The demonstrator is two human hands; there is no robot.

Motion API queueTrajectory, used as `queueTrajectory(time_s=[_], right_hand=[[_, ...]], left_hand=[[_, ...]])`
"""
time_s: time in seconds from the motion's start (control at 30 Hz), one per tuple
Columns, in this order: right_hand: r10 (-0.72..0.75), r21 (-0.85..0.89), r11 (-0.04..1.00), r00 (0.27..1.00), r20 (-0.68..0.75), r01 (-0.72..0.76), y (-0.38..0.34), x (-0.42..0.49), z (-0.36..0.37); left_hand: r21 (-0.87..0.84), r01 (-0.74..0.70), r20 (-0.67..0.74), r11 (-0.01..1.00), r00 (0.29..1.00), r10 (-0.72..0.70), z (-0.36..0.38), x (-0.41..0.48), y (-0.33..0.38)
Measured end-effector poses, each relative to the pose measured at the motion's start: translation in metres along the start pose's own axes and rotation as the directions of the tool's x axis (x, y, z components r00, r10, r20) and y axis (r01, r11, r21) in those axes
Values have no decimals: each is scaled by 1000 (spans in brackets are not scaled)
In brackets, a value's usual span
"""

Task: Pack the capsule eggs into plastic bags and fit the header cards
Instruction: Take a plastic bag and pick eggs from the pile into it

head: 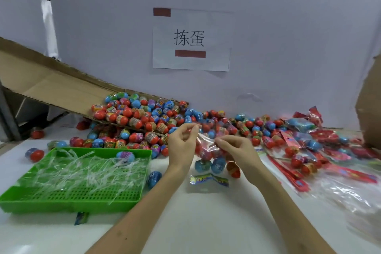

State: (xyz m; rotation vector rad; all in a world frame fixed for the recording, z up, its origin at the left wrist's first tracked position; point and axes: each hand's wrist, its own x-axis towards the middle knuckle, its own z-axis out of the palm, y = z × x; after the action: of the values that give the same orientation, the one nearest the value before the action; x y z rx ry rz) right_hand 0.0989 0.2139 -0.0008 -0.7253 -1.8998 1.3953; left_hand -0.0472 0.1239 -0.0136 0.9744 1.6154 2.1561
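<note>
Eggs on white table, pale wall

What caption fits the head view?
Left hand and right hand pinch a clear plastic bag near piled capsule eggs and a green tray.

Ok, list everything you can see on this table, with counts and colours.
capsule eggs: many, red, blue, purple, heaped at centre back
cardboard sheet: one, brown, sloping down onto the heap
tray: one, green, front left, holding clear plastic strips
packed bags: several, clear and red, right side
paper sign: one, white, on the wall
plastic bag: one, clear, held up at centre
left hand: one, pinching the bag's left edge
right hand: one, pinching its right edge
</note>
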Motion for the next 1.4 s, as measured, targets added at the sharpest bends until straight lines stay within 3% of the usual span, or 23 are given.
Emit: queueTrajectory(time_s=[0.13, 0.23, 0.33, 0.43, 0.57, 0.87, 1.0, 1.23, 1.4], right_hand=[[15, 49, 999, 999, -48, -12, -2, 0, 2], [16, 99, 995, 995, -96, -7, -4, 1, 0], [10, 166, 986, 992, -124, 11, -6, 1, -4], [-3, 204, 978, 989, -145, 32, -9, 0, -6], [8, 200, 979, 987, -162, 25, -9, 1, -6], [19, 320, 947, 998, 52, -35, -7, -1, -4], [17, 451, 891, 998, 59, -41, -9, 1, -3], [3, 521, 853, 1000, -25, 10, -9, 2, -4], [21, 519, 855, 999, -50, 8, -9, 1, -6]], left_hand=[[-95, 134, 42, 986, 991, -131, 1, 1, 2], [-212, 309, 186, 927, 944, -272, 3, 0, 9], [-121, 404, 372, 907, 866, -336, 4, -2, 12], [-72, 414, 460, 907, 821, -338, 5, -5, 8], [-141, 382, 439, 913, 851, -289, 7, -8, 6], [-285, 391, 353, 875, 892, -283, 7, -10, 12], [-405, 487, 420, 774, 851, -316, 7, -13, 19], [-511, 587, 512, 628, 795, -327, 5, -11, 22], [-367, 561, 529, 742, 782, -330, 4, -11, 22]])
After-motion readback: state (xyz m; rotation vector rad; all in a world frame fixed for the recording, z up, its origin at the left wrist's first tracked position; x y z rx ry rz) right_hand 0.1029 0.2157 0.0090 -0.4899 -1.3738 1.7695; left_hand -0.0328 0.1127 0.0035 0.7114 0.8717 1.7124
